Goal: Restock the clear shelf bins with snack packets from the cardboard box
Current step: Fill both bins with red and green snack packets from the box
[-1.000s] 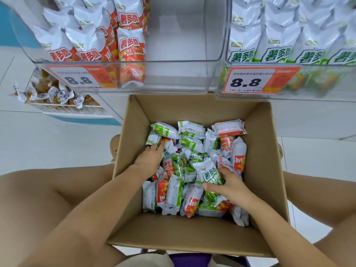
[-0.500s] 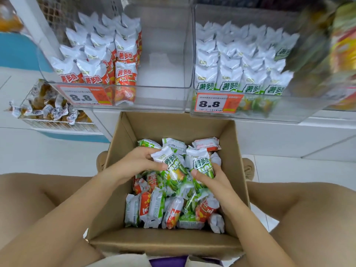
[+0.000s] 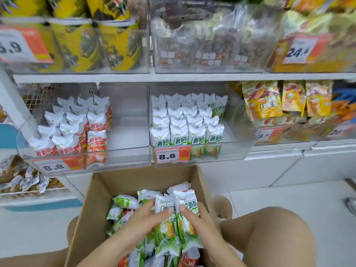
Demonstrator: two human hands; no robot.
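A shop aisle with white shelving is filling the frame. At lower centre, the left hand (image 3: pixel 143 218) and right hand (image 3: pixel 200 221) are gripping two green snack packets (image 3: pixel 178 218) upright over the cardboard box (image 3: pixel 90 212). Beyond, mid-frame, clear shelf bins (image 3: pixel 131 149) are holding packet rows.

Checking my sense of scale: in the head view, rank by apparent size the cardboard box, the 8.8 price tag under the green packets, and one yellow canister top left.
Largest to smallest:
1. cardboard box
2. yellow canister
3. 8.8 price tag
The box sits nearest the camera, which inflates it.
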